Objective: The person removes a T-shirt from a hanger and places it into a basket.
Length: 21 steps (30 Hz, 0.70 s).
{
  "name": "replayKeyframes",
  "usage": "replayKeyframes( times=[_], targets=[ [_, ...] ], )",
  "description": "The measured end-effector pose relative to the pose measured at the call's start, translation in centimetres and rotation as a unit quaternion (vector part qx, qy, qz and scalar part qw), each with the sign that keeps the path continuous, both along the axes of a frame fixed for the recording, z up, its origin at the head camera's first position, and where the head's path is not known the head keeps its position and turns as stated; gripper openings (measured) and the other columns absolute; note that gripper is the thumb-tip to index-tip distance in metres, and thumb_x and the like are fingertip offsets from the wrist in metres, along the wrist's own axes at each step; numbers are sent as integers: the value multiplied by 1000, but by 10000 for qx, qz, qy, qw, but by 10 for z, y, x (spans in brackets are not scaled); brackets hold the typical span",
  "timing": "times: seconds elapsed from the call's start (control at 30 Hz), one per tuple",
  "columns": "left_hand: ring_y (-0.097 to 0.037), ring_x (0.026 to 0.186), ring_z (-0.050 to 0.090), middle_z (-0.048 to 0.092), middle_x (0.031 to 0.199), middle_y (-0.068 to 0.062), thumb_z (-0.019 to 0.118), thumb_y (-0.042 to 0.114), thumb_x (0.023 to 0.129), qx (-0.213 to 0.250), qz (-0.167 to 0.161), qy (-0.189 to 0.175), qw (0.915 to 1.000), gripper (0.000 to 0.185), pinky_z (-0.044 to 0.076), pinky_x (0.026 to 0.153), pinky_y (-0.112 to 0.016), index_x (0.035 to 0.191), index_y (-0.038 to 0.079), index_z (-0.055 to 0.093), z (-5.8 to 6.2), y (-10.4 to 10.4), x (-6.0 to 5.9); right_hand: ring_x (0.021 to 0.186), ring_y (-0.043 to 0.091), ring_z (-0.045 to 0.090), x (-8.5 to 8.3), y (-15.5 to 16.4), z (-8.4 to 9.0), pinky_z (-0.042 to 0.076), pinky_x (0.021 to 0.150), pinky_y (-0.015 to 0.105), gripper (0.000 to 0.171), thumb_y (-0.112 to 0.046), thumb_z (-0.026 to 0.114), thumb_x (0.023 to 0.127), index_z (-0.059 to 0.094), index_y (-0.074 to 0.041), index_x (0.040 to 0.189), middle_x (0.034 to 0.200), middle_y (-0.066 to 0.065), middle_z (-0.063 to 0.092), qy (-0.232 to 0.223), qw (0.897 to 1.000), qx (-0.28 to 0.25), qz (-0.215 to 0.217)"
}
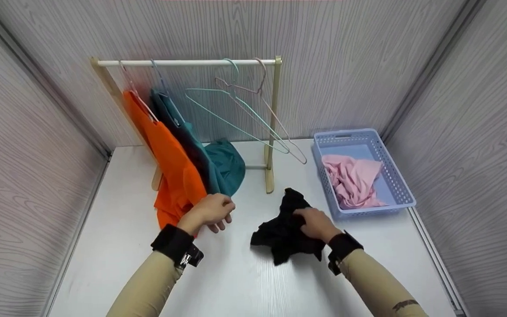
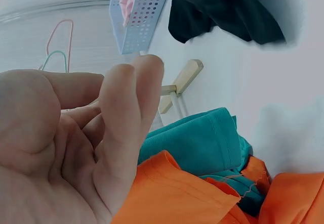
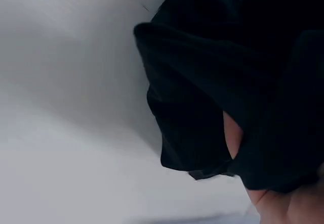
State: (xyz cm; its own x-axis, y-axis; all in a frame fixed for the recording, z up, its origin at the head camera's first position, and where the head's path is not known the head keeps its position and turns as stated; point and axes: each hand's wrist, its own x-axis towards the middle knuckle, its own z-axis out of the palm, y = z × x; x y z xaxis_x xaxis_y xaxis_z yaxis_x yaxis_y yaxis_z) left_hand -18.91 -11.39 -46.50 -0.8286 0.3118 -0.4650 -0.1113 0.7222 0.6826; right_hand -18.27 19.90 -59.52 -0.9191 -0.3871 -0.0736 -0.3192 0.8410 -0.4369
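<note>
Garment rack standing in upper left of frame. Orange garment hanging near its left end, teal garment hanging just beside it. Left hand hovering left of centre, in front of orange garment's lower part, fingers loosely bending, holding nothing. Mint hanger and pink hanger dangling at upper centre. Crumpled black garment showing right of lower centre; right hand gripping it, fingertips hiding in folds. At right, blue perforated basket holding rumpled pink cloth.
</note>
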Motion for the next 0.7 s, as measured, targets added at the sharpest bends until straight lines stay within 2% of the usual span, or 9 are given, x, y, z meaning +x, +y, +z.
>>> replayKeyframes(
  times=[0.1, 0.3, 0.43, 0.6, 0.7],
  targets=[
    [-23, 64, 69, 68, 80, -7, 48, 28, 102, -17, 17, 31, 10000, 28, 60, 58, -32, 113, 6, 62, -2, -2, 2, 103, 41, 65, -19, 24, 28, 51, 91, 54, 43, 5, 56, 72, 67, -3, 114, 110, 20, 70, 45, 9994, -76, -324],
    [-23, 66, 69, 68, 84, -7, 48, 27, 103, 75, 2, -1, 10000, 30, 60, 60, -33, 119, 6, 61, -4, -3, 5, 110, 43, 61, -44, 60, 77, 47, 98, 55, 51, 5, 49, 74, 63, 0, 123, 119, 23, 66, 121, 9977, -309, -588],
    [-23, 67, 69, 68, 85, -8, 48, 27, 103, 156, 107, -38, 9998, 28, 60, 60, -33, 116, 6, 61, -6, -4, 8, 114, 46, 57, -61, 81, 111, 45, 98, 59, 55, 6, 45, 74, 61, 0, 127, 125, 27, 62, 294, 9935, -551, -954],
    [-21, 65, 68, 68, 86, -8, 49, 27, 102, 249, 228, -69, 9994, 25, 60, 60, -33, 111, 7, 62, -7, -7, 14, 116, 48, 55, -77, 110, 154, 42, 99, 61, 50, 3, 43, 78, 59, 2, 125, 124, 30, 60, 651, 9825, -701, -1597],
    [-21, 66, 68, 68, 86, -8, 49, 27, 102, 284, 209, -69, 9994, 26, 60, 60, -33, 111, 7, 62, -9, -9, 17, 117, 49, 53, -85, 130, 169, 42, 100, 61, 49, 2, 42, 78, 60, 4, 124, 124, 32, 59, 939, 9685, -836, -2150]
  ],
)
